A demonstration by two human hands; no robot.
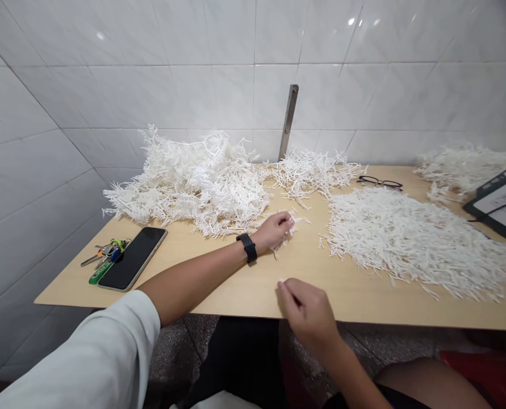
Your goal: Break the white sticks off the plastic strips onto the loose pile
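My left hand [274,230], with a black band on the wrist, is closed over the middle of the table. Small white branched plastic pieces [294,220] show at its fingertips and just beneath it. Nearer the table's front edge, my right hand [310,309] is curled with thumb against fingers; whatever it may pinch is too small to make out. Behind my left hand rises a large tangled heap of white branching strands [197,182]. To the right of both hands spreads a flat pile of short separate white pieces [406,244].
A smaller white clump [314,170] lies by an upright metal bar [289,122] at the tiled wall. Eyeglasses [380,182] rest behind the flat pile. A phone [133,258] and keys [105,253] lie left. A dark-framed object [504,199] and another white pile [465,165] stand far right.
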